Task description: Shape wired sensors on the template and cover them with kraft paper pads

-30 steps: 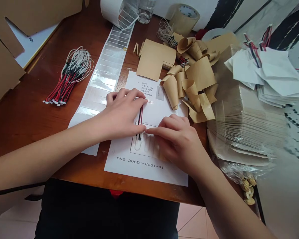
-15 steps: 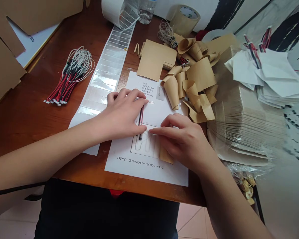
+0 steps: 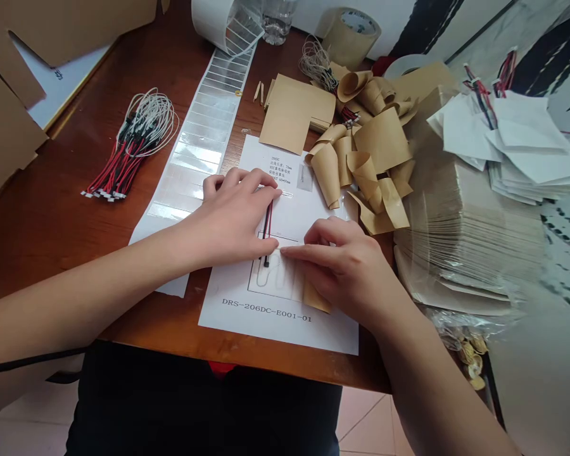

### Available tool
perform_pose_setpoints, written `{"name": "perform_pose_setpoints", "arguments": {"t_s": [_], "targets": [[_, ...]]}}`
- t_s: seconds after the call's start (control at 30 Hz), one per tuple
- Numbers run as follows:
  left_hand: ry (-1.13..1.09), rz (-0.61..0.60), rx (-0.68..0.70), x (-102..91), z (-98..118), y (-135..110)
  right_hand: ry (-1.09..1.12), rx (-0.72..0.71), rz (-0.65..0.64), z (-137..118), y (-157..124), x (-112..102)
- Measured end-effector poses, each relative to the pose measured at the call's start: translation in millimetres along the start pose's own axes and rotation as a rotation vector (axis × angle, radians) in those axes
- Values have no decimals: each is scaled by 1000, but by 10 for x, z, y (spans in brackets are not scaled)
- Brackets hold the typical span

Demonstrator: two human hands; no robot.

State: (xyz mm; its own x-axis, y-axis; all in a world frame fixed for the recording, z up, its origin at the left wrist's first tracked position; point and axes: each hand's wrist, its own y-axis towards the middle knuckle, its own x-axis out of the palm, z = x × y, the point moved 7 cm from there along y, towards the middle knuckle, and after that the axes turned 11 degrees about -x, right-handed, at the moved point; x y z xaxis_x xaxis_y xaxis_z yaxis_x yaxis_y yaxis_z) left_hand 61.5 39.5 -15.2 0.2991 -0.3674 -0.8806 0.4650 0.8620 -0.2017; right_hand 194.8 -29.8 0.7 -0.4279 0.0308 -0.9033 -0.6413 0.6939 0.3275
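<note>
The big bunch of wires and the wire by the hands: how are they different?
The bunch of wires has many wires, but the single wire is just one red-and-black pair. The bunch lies on the wooden table; the single wire lies on a white paper sheet, beside the person's left hand. The bunch also shows white wires. Both have red and black wires.
</note>
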Motion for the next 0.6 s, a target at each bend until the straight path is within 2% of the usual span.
{"name": "perform_pose_setpoints", "arguments": {"t_s": [0.3,0.6], "targets": [[-8,-24,2,-17,12,-16,-8,-6,-2,-41,-11,16],[-12,52,15,21,15,-9,77,58,-15,-26,26,-37]]}}
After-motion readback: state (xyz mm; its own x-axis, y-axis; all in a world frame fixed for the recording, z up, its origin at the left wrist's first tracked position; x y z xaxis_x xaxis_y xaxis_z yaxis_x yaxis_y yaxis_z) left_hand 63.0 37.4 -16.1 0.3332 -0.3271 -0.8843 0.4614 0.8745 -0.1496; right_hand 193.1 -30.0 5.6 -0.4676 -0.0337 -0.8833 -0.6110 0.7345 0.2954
